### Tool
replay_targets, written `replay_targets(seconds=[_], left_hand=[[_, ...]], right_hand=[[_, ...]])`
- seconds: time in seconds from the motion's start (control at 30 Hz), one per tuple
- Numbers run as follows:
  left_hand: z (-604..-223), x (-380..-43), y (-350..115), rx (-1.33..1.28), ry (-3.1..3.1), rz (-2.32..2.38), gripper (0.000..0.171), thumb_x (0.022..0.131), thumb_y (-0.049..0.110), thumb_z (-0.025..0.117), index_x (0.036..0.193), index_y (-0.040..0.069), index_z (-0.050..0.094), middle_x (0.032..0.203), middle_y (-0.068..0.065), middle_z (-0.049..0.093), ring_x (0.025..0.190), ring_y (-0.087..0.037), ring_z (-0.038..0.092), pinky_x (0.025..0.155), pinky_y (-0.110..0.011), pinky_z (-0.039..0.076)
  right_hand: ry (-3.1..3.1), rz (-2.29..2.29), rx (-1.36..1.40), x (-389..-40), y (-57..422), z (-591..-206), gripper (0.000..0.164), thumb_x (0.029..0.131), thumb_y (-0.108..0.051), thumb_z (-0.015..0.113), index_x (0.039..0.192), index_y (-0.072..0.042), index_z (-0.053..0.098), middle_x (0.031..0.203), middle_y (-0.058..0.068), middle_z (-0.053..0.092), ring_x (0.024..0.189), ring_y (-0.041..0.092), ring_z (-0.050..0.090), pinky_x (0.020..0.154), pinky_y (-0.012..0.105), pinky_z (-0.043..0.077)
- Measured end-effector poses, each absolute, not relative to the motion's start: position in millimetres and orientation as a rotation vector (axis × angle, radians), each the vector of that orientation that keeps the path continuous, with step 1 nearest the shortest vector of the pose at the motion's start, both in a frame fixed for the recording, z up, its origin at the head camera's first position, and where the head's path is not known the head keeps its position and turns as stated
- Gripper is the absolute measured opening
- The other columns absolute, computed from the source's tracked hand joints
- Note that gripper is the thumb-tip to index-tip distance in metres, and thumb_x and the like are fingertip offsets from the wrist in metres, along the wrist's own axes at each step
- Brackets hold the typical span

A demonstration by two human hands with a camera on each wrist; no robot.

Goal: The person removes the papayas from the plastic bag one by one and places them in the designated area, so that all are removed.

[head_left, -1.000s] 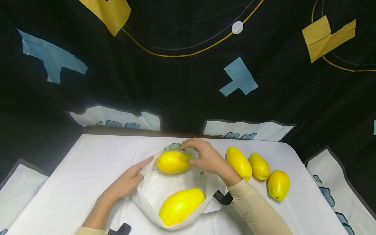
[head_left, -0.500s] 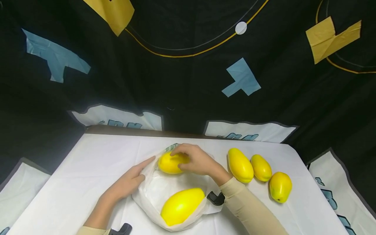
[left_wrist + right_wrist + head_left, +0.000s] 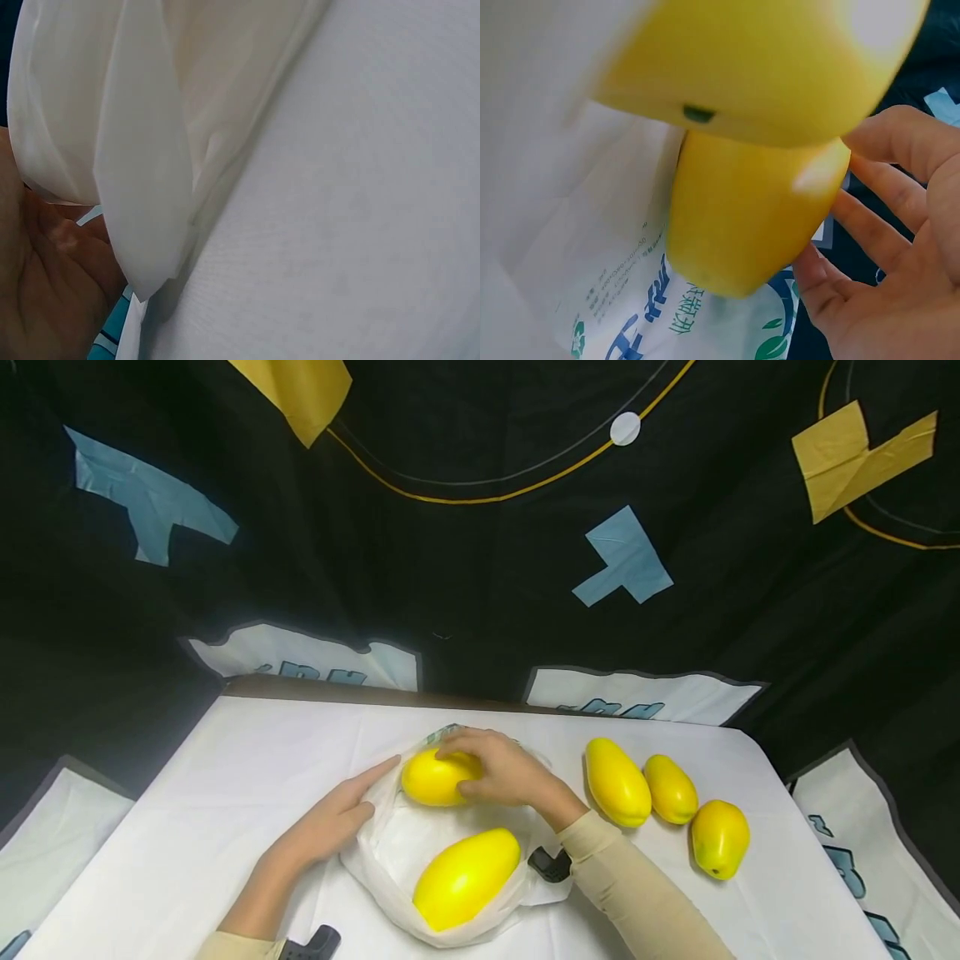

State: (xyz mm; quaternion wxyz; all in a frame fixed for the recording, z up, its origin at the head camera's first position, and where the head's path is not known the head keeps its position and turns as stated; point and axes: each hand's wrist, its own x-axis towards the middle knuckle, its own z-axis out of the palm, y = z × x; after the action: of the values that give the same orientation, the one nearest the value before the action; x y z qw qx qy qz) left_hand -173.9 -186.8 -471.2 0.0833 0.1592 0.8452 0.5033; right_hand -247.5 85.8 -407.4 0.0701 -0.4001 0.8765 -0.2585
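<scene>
A white plastic bag (image 3: 390, 827) lies on the table with its mouth spread wide. My left hand (image 3: 330, 822) holds its left rim, the index finger stretched along the edge; the bag hides some of that hand's fingers in the left wrist view. At the bag's far side, my right hand (image 3: 498, 768) grips a yellow papaya (image 3: 429, 778), thumb on the near side and fingers over the top. A larger papaya (image 3: 467, 878) lies in the near part of the bag. In the right wrist view this one looms above the gripped papaya (image 3: 742, 225).
Three more yellow fruits lie right of the bag: a long papaya (image 3: 618, 782), a smaller one (image 3: 671, 789) and a rounder one (image 3: 720, 839). The white-covered table (image 3: 247, 752) ends at a dark patterned curtain (image 3: 480, 585). Black wrist devices (image 3: 550, 865) sit at both cuffs.
My right hand has moved left from the far papaya's right end and closed over it. The papaya in front has shifted slightly. My left hand stays on the bag's rim.
</scene>
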Motion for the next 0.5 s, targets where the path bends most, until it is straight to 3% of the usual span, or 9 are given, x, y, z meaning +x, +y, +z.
replay_targets(seconds=[0.27,0.5], left_hand=[[-472,-175,-186,0.499,2.518,1.522,0.071,0.088,-0.005,0.042,0.154,0.021,0.032,0.156,0.001,0.033,0.145,-0.025,0.024,0.115,-0.053,0.02],[-471,-174,-185,0.488,2.509,1.53,0.072,0.087,-0.006,0.041,0.154,0.019,0.031,0.156,-0.001,0.033,0.144,-0.027,0.024,0.115,-0.054,0.02]], right_hand=[[2.588,-0.834,-1.127,-246,87,-413,0.05,0.08,-0.016,0.079,0.127,-0.025,0.063,0.13,-0.011,0.055,0.117,0.01,0.052,0.095,0.027,0.05],[2.546,-0.852,-1.064,-243,87,-419,0.057,0.079,-0.021,0.081,0.13,-0.032,0.058,0.134,-0.01,0.048,0.121,0.012,0.047,0.097,0.031,0.049]])
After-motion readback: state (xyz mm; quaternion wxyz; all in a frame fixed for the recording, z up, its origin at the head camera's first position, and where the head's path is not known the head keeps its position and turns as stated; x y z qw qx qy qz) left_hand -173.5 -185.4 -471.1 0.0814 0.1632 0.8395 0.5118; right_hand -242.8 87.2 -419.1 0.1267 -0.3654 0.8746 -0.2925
